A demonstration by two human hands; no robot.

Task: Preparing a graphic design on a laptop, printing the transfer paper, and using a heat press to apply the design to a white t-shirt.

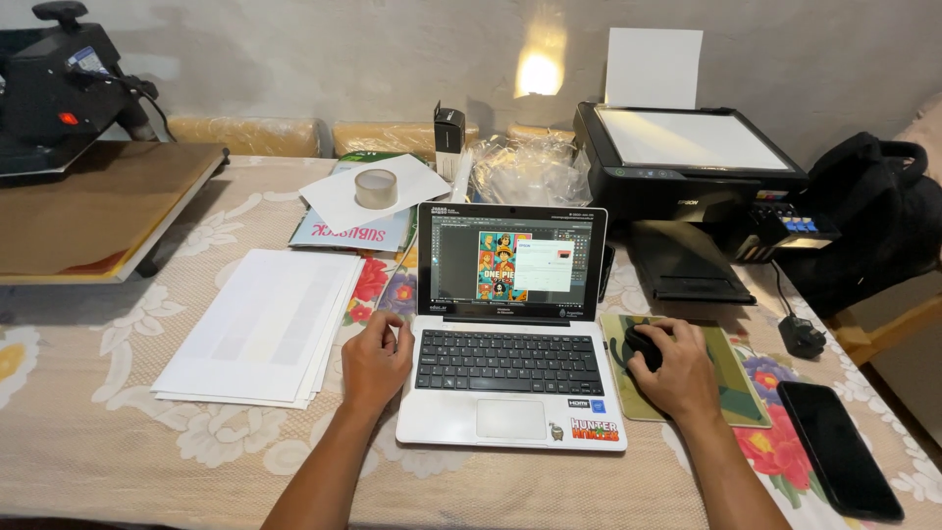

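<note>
A white laptop (pixel 510 378) with a black keyboard stands open in front of me, its screen (pixel 512 263) showing design software with a colourful poster. My left hand (pixel 375 361) rests at the laptop's left edge, fingers curled loosely, holding nothing. My right hand (pixel 675 371) covers a black mouse (pixel 640 344) on a green mouse pad (pixel 731 378) to the right of the laptop.
A stack of white paper (pixel 260 324) lies left of the laptop. A black printer (pixel 687 167) stands at the back right, a heat press (pixel 78 167) at the back left. A tape roll (pixel 376 187), a black phone (pixel 839 447) and a black bag (pixel 873 216) are around.
</note>
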